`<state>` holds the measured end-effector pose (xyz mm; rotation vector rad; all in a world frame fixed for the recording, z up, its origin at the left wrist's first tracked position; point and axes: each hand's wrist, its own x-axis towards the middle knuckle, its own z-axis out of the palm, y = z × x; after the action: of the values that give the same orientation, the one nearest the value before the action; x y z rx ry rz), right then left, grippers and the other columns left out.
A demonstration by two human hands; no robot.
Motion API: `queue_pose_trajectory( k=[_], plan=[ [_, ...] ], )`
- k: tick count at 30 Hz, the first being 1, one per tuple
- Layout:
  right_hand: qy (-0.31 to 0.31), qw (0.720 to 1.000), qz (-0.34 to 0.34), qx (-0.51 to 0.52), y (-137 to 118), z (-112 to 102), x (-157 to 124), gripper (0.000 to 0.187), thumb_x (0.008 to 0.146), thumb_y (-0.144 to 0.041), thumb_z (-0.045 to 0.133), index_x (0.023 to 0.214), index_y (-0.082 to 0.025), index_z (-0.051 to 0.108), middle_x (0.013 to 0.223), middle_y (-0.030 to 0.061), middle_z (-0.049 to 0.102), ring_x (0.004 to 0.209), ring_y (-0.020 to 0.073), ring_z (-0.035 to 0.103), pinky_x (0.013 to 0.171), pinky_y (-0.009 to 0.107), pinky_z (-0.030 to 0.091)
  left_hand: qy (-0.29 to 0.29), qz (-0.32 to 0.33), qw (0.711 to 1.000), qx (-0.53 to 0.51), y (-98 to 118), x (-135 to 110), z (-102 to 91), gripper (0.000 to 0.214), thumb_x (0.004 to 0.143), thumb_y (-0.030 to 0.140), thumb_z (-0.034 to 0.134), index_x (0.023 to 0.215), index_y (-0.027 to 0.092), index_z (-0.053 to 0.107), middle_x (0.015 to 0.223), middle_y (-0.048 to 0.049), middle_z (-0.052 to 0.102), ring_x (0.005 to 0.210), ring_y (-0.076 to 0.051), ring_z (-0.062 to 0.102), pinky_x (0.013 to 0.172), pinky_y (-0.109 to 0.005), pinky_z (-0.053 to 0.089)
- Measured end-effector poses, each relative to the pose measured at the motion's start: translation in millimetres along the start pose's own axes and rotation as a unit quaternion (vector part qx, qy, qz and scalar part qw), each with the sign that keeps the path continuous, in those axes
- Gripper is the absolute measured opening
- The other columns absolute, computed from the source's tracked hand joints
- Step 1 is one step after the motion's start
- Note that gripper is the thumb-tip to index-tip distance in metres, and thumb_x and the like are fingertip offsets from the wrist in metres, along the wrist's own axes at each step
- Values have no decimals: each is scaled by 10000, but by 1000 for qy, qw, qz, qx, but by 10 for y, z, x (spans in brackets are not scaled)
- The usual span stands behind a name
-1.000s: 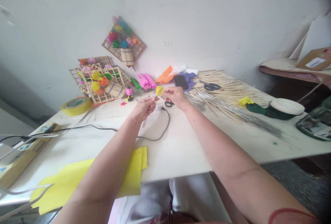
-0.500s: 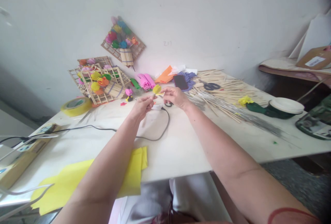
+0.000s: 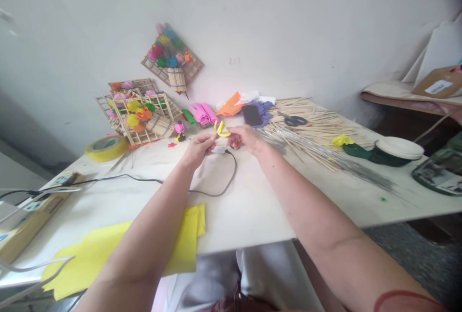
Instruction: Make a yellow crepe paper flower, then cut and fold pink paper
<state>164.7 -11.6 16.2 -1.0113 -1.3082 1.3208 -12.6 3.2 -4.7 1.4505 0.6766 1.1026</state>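
My left hand (image 3: 198,148) and my right hand (image 3: 246,137) meet above the middle of the white table (image 3: 252,206). Between their fingertips is a small yellow paper flower (image 3: 221,128) on a thin stem. The left fingers pinch the stem just below the flower. The right fingers hold a yellow strip or petal at the flower's right side. A black cable (image 3: 216,189) loops on the table under the hands.
Wooden lattice frames with paper flowers (image 3: 140,112) lean at the back left, one more hangs on the wall (image 3: 172,59). A yellow tape roll (image 3: 106,147), yellow paper sheet (image 3: 119,249), pink rolls (image 3: 202,112), a phone (image 3: 251,114), scissors (image 3: 295,120), sticks and wires (image 3: 325,148) lie around.
The yellow flower has loosened from a tight bud into spread petals, and my right hand has dropped slightly and pulled a petal outward. The left hand has stayed almost in place.
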Motion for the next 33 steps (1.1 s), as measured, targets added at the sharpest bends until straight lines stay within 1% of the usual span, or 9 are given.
queue_pose_trajectory(
  k=[4,8,12,15,17,23,28,31,33],
  plan=[
    [-18,1000,12,21,-6,18,-7,215,673,-296,622,722,-88,600,501,49,619,347,69,464,346,168,375,-10,17,999,32,-21,6,11,260,653,376,659,718,130,606,513,32,461,453,-47,374,428,-187,272],
    [-9,1000,2,28,5,22,0,196,613,-252,680,694,-93,598,502,36,618,348,61,460,347,165,384,-12,24,998,62,-35,5,7,278,673,386,641,768,126,614,569,10,519,488,-56,424,443,-182,310],
    [1,1000,-11,13,7,36,-4,186,609,-250,688,655,-102,585,498,27,614,353,55,463,354,162,394,-43,13,998,52,-11,-16,15,285,699,396,617,786,127,581,618,-15,570,508,-65,466,458,-180,336],
    [2,1000,-19,7,-4,51,-13,183,619,-253,686,654,-108,580,489,17,604,350,55,459,350,166,393,-67,2,998,22,14,-26,31,276,712,389,608,781,126,564,553,3,536,452,-47,414,429,-168,299],
    [1,1000,-15,14,-18,56,-20,190,620,-258,689,661,-108,580,480,11,595,346,57,454,345,169,390,-69,-6,997,15,23,-25,40,277,715,384,609,790,121,572,507,21,498,418,-32,362,408,-160,259],
    [0,998,51,33,-57,31,-41,218,652,-296,661,689,-91,595,490,47,614,348,74,471,341,179,399,-59,9,998,6,22,-18,41,280,708,374,619,800,111,590,478,30,470,405,-27,326,395,-161,219],
    [30,998,27,38,-54,37,-34,190,583,-221,714,634,-86,590,497,49,619,355,68,478,338,168,397,-58,-5,998,7,20,-21,45,277,699,376,625,778,114,575,470,33,466,391,-22,296,382,-161,175],
    [47,998,23,45,-58,55,-29,168,585,-195,706,610,-91,576,483,44,612,357,65,475,339,164,396,-55,-10,998,3,23,-23,51,277,693,374,630,781,119,566,471,36,463,388,-19,283,381,-160,155],
    [46,997,35,54,-63,59,-30,143,604,-193,682,623,-95,580,485,40,612,357,66,473,338,165,396,-56,-10,998,6,25,-24,53,279,698,373,626,790,117,564,477,34,465,392,-19,283,384,-163,152]
  ],
)
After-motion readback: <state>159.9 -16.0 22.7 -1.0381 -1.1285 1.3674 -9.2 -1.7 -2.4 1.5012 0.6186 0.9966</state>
